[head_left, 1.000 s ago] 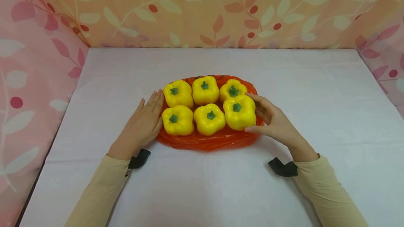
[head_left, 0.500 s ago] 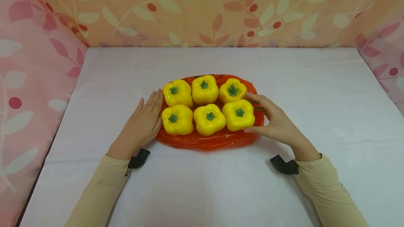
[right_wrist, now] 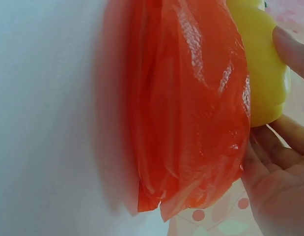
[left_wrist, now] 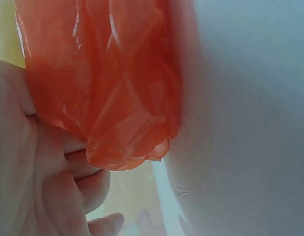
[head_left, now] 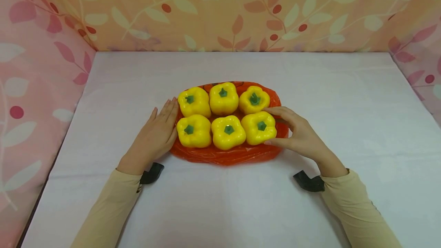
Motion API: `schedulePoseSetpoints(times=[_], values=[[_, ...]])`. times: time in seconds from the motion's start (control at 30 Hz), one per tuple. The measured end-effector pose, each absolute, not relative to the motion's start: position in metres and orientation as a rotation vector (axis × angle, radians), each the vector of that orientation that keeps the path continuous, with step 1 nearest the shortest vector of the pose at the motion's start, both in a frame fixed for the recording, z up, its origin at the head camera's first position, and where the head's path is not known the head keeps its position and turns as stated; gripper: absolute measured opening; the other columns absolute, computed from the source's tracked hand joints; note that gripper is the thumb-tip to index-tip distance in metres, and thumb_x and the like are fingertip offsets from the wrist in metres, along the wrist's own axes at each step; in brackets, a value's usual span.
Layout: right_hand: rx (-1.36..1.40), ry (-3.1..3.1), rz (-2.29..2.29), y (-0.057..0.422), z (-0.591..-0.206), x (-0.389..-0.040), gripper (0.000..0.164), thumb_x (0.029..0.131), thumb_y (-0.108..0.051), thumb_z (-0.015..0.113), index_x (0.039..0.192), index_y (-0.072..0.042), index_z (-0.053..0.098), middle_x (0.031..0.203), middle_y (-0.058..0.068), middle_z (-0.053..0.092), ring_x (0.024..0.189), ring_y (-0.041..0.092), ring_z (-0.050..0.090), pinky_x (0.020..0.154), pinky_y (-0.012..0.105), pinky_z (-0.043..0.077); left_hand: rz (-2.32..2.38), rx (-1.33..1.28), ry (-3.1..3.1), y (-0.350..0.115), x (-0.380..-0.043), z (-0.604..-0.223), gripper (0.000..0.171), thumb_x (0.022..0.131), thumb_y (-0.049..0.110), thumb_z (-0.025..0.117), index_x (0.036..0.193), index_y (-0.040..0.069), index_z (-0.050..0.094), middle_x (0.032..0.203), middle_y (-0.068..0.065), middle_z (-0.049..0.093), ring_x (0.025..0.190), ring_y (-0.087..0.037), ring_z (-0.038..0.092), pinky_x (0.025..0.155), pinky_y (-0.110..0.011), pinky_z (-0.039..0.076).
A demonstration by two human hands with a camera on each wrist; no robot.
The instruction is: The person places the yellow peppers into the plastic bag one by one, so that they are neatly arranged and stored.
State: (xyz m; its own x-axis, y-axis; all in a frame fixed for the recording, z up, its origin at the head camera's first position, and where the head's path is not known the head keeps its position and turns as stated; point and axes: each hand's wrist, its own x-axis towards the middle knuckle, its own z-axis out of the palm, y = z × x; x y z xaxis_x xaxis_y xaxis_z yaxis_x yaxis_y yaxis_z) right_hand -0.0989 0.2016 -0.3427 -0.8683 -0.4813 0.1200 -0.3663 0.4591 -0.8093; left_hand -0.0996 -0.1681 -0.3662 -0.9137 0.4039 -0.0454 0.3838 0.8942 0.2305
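Note:
Several yellow bell peppers with green stems sit in two rows in a red plastic bag (head_left: 224,157), its sides rolled low around them. My right hand (head_left: 303,135) spans the front right bell pepper (head_left: 258,128), thumb at its near side and fingertips at its far side. In the right wrist view that bell pepper (right_wrist: 264,64) shows above the bag's wall, thumb on it and fingers at its base. My left hand (head_left: 156,131) lies with straight fingers along the bag's left side, beside the left peppers (head_left: 194,131). The left wrist view shows its palm and fingers against the bag (left_wrist: 117,88).
The bag stands on a white-covered table (head_left: 220,206). Orange leaf-print fabric (head_left: 206,10) hangs along the back edge, with pink leaf-print fabric (head_left: 38,87) at the left. A black wrist mount (head_left: 310,182) sticks out from each sleeve.
The front right pepper has moved a little left and toward me, settling lower with the right hand following. The front middle pepper shifted slightly toward me. The left hand stayed put.

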Motion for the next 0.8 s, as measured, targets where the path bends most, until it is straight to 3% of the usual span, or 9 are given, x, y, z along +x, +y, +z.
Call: schedulePoseSetpoints(times=[0.3,0.8], values=[[-0.719,2.581,-1.346,0.2022,-0.3439,-0.0995,0.070,0.074,-0.006,0.079,0.137,-0.008,0.048,0.129,0.004,0.051,0.112,0.013,0.049,0.096,0.017,0.039,0.326,0.611,2.959,-0.1684,-0.0990,-0.3653,0.062,0.100,0.023,0.034,0.149,-0.004,0.008,0.156,-0.017,0.008,0.143,-0.029,0.008,0.113,-0.051,0.009],[-0.768,2.592,-1.404,0.2075,-0.3421,-0.0993,0.067,0.075,-0.001,0.077,0.136,-0.007,0.049,0.133,0.006,0.050,0.115,0.013,0.049,0.098,0.017,0.038,0.338,0.600,2.952,-0.1671,-0.0985,-0.3668,0.063,0.100,0.025,0.034,0.149,-0.003,0.006,0.157,-0.016,0.006,0.143,-0.029,0.008,0.113,-0.051,0.008]])
